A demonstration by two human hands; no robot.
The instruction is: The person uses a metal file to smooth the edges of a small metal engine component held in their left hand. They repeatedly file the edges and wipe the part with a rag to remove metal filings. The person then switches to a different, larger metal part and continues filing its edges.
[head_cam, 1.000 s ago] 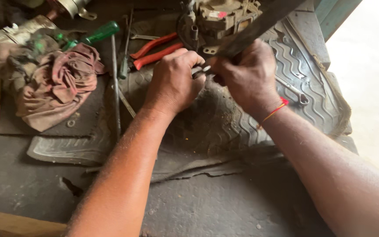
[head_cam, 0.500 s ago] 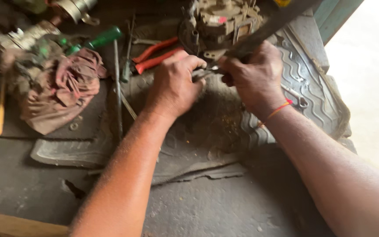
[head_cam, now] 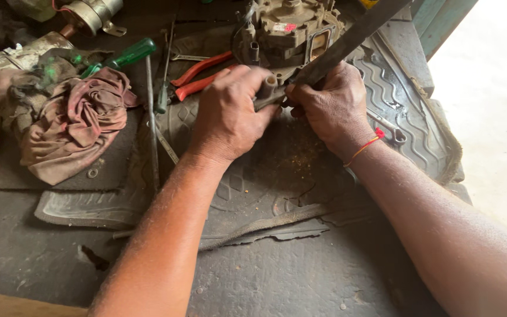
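The left hand [head_cam: 230, 114] has its fingers [head_cam: 252, 79] curled shut around a small grey metal cylinder [head_cam: 267, 88] at the base of the grimy tan metal engine part [head_cam: 289, 29], which sits at twelve o'clock on the ribbed black rubber mat [head_cam: 265, 188]. The right hand [head_cam: 330, 105], just beside it at three o'clock, is closed tight on a long dark flat metal bar [head_cam: 353, 38] slanting toward one o'clock. Red-handled pliers [head_cam: 198, 73] lie at ten o'clock of the left hand, with a crumpled brownish rag [head_cam: 71, 123] at nine o'clock.

Repair workshop: pliers [head_cam: 202, 73], greasy rag [head_cam: 71, 120].
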